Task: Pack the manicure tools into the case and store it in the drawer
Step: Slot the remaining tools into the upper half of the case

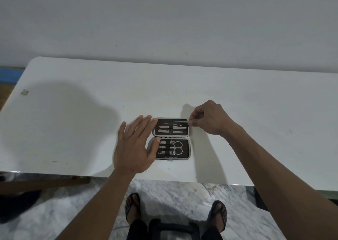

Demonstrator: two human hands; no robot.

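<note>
A small manicure case (189,135) lies open flat on the white table (73,111), its two dark-lined halves one behind the other. The far half holds several thin metal tools (172,127) under a strap. The near half holds scissors (178,147), clippers and a file. My left hand (133,146) rests against the case's left side, fingers spread, thumb on the near half's edge. My right hand (208,119) is at the far half's right end, its fingertips pinched on the end of a thin metal tool (180,120) lying along the top row.
The table's front edge (164,177) runs just below the case. A plain wall stands behind the table. Below the edge is marble floor with my sandalled feet (132,206) and a dark object (172,227) between them. A wooden piece (45,182) shows under the table's left.
</note>
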